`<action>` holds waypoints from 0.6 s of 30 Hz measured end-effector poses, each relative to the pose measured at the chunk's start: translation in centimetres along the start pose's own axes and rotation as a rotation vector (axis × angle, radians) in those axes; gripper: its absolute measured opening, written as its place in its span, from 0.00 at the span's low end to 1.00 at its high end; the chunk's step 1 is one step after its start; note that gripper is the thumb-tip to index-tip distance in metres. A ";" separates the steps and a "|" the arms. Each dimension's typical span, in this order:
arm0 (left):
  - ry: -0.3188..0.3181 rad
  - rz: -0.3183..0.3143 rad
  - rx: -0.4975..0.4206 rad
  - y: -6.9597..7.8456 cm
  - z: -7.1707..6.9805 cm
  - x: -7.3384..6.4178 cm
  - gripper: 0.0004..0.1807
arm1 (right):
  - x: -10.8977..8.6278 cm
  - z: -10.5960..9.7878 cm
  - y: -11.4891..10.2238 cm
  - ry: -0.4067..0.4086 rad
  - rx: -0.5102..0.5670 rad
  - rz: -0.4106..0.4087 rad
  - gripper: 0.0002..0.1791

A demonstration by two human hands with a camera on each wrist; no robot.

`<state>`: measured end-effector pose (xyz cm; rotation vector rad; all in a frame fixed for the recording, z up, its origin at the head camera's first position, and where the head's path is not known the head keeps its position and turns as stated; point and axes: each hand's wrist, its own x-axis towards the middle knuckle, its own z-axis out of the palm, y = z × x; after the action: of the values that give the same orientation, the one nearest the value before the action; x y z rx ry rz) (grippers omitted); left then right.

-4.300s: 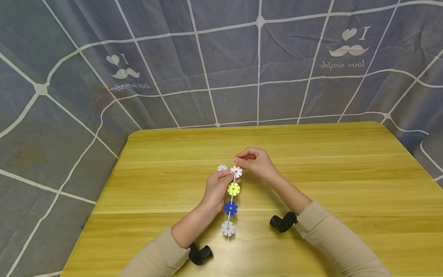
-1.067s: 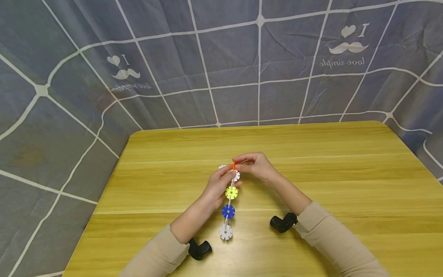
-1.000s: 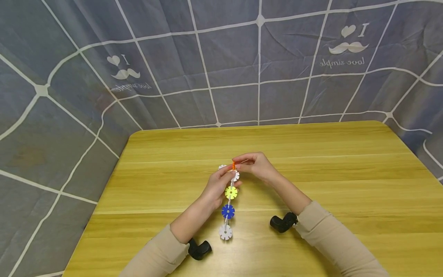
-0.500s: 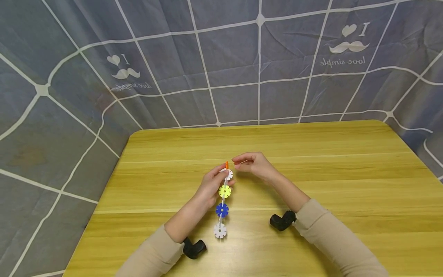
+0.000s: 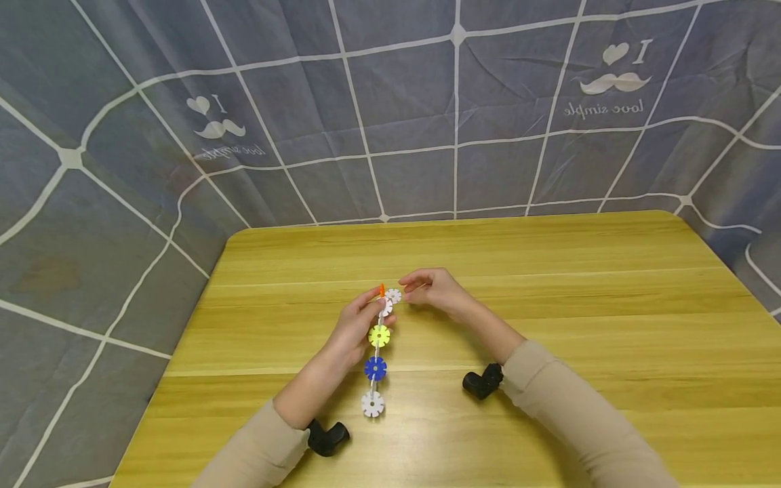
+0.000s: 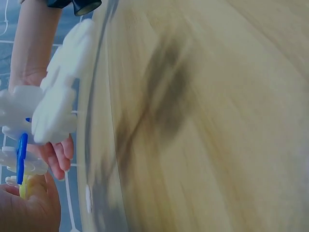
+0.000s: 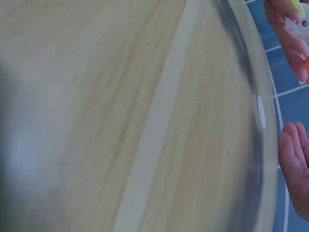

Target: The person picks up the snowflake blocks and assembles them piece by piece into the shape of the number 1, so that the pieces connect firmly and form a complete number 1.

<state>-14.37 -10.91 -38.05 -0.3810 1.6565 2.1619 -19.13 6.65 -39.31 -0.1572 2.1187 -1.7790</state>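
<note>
My left hand [image 5: 349,332] pinches the far end of a chain of slotted snowflake discs, held up over the table. An orange disc [image 5: 382,290] stands edge-on at that end, by my fingertips. Down the chain come a white disc partly under my thumb, a yellow disc [image 5: 379,336], a blue disc [image 5: 375,369] and a white disc [image 5: 373,404], with edge-on white discs between them. A loose white disc [image 5: 394,296] lies on the table just beyond the chain. Beside it is my right hand [image 5: 434,290], thumb and fingers apart, with nothing between them.
The wooden table [image 5: 586,291] extends on all sides of the hands. A grey curtain [image 5: 409,122] with white lines hangs behind and at the sides. Black wrist-worn devices sit under the left wrist [image 5: 328,438] and right wrist [image 5: 482,381].
The right fingers have let go of the orange disc, which stays on the chain. My left hand has carried the chain leftward, uncovering the loose white disc. The right hand has shifted slightly left.
</note>
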 end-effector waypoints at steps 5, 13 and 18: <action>0.016 -0.002 -0.004 0.1 -0.4 0.1 0.25 | 0.8 0.5 -0.1 0.026 -0.033 0.031 0.21; 0.045 -0.019 -0.015 0.1 -1.0 0.3 0.25 | 2.1 1.1 0.5 0.083 -0.058 0.045 0.21; 0.051 -0.027 -0.018 0.1 -1.2 0.4 0.25 | 2.7 1.6 0.9 0.118 -0.184 0.033 0.21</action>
<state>-14.76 -12.03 -38.43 -0.4643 1.6505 2.1657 -20.98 4.44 -40.94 -0.0661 2.3533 -1.6100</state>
